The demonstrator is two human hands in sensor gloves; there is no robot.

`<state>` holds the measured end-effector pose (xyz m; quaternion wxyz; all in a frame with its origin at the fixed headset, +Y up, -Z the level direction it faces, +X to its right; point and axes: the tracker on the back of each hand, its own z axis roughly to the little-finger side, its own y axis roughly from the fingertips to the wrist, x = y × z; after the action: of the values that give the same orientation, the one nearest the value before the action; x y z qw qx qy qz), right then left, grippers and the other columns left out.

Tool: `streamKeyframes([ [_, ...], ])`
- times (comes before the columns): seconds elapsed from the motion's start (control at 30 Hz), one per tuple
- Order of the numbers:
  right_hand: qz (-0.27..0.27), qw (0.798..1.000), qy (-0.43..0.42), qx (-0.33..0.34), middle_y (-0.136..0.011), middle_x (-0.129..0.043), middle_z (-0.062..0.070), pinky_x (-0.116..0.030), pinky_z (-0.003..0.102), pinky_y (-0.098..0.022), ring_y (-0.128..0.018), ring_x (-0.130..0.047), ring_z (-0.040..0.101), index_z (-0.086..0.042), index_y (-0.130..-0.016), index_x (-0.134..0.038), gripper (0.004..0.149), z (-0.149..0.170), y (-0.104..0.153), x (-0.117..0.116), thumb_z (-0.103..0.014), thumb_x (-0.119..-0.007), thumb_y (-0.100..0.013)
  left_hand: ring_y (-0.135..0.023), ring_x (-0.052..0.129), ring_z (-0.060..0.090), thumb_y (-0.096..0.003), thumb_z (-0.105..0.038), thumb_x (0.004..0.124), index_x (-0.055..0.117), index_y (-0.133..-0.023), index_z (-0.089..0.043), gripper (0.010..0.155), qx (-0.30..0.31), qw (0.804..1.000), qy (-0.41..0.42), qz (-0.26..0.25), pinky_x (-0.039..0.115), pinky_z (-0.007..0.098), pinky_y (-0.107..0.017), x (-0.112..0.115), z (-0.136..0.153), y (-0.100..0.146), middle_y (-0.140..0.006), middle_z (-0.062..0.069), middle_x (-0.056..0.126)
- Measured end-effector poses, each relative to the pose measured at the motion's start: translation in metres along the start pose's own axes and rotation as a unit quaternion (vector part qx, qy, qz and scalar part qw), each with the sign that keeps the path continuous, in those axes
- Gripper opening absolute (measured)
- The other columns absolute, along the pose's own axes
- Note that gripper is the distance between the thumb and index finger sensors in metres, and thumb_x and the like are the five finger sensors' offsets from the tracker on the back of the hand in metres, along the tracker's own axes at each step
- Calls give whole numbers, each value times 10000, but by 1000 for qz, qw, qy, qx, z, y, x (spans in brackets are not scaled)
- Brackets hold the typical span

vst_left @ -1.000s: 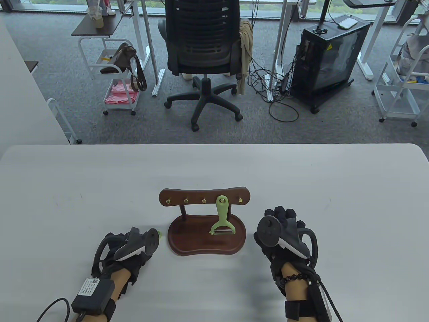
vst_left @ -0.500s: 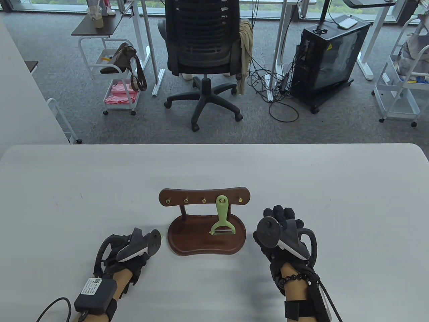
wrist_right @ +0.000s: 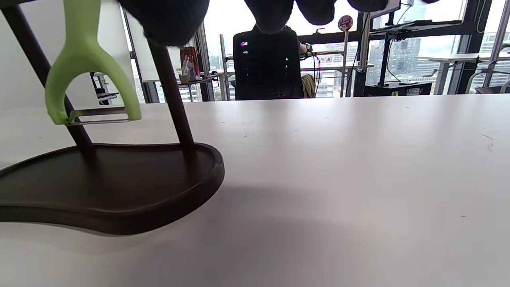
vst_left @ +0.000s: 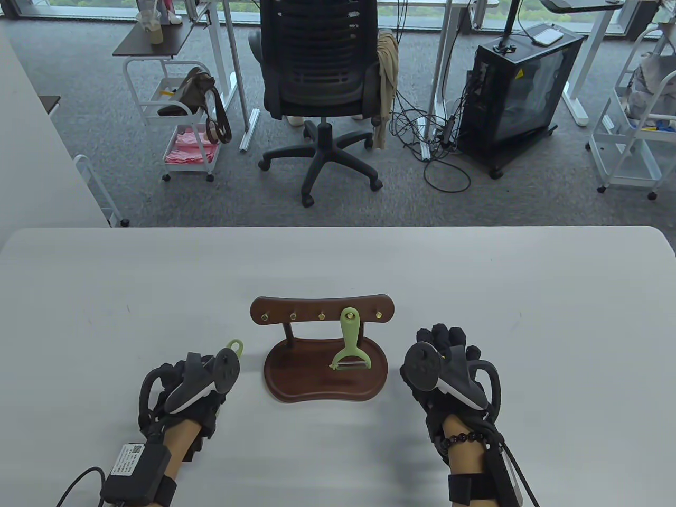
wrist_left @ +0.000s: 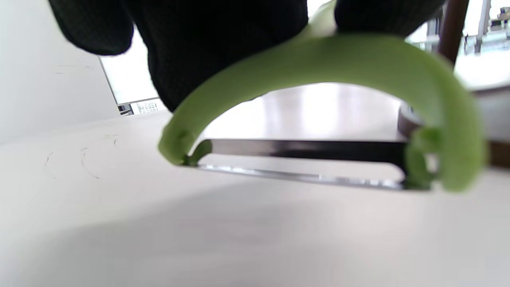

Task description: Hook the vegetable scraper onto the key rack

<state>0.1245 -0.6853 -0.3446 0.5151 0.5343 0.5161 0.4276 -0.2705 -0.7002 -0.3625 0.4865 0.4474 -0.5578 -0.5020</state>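
We see a white table (vst_left: 475, 274); beyond both hands, grey carpet and an office chair (vst_left: 322, 79). Left hand (vst_left: 185, 385) grips a green scraper (wrist_left: 318, 71); right hand (vst_left: 449, 369): cannot tell. No legible writing.

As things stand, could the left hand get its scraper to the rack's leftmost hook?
Probably yes: the left hand grips the second scraper beside the key rack, and nothing blocks the bare leftmost hook.

The left hand (vst_left: 198, 383) grips a green peeler (wrist_left: 318, 79) low over the table; the right hand (vst_left: 449, 364) rests empty, fingers curled.
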Motion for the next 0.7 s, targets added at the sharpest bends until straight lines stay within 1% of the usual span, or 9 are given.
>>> streamKeyframes([
  [0.03, 1, 1000, 0, 0, -1138, -322, 388, -393, 814, -654, -1004, -341, 672, 58, -1124, -405, 767, 0, 0, 0, -415, -670, -582, -722, 989, 355, -537, -501, 691, 760, -940, -76, 590, -8, 999, 33, -18, 689, 704, -651, -6, 5, 3, -847, 160, 897],
  [0.13, 1, 1000, 2, 0, -1138, -322, 388, -395, 815, -653, -1005, -341, 671, 57, -1124, -408, 764, 0, 0, 0, -412, -672, -581, -709, 992, 344, -539, -505, 672, 741, -940, -72, 595, -12, 993, 96, -62, 714, 681, -644, -18, 15, 10, -841, 158, 888],
  [0.27, 0, 1000, 2, 0, -1138, -320, 388, -395, 815, -652, -1005, -337, 671, 56, -1124, -407, 763, 0, 0, 0, -412, -671, -581, -690, 998, 324, -532, -520, 672, 734, -933, -86, 595, 2, 981, 147, -128, 730, 663, -641, -31, 20, 20, -831, 144, 882],
  [0.37, 5, 1000, 2, 0, -1137, -318, 389, -392, 815, -654, -1002, -337, 674, 58, -1124, -406, 766, -1, 1, 2, -414, -670, -582, -684, 1002, 311, -527, -523, 688, 734, -932, -93, 592, 21, 969, 187, -163, 738, 649, -647, -39, 18, 27, -829, 139, 882],
  [0.5, 10, 1000, 3, 2, -1137, -317, 390, -392, 816, -652, -1003, -336, 674, 58, -1124, -407, 765, -1, 1, 4, -414, -670, -582, -663, 1016, 292, -522, -534, 703, 747, -919, -107, 585, 60, 961, 171, -207, 759, 629, -645, -51, 2, 36, -813, 126, 893],
  [0.6, 11, 1000, 2, 2, -1138, -316, 390, -391, 815, -653, -1004, -337, 673, 58, -1124, -407, 765, -1, 1, 3, -415, -669, -582, -643, 1025, 284, -521, -539, 711, 761, -909, -106, 584, 85, 961, 151, -215, 774, 621, -634, -59, -15, 41, -799, 124, 904],
  [0.7, 11, 1000, 1, 1, -1138, -316, 389, -391, 816, -652, -1004, -335, 674, 59, -1124, -407, 766, -1, 1, 3, -415, -669, -582, -618, 1036, 280, -517, -545, 722, 780, -895, -104, 584, 100, 965, 114, -213, 789, 614, -619, -63, -32, 42, -777, 124, 919],
])
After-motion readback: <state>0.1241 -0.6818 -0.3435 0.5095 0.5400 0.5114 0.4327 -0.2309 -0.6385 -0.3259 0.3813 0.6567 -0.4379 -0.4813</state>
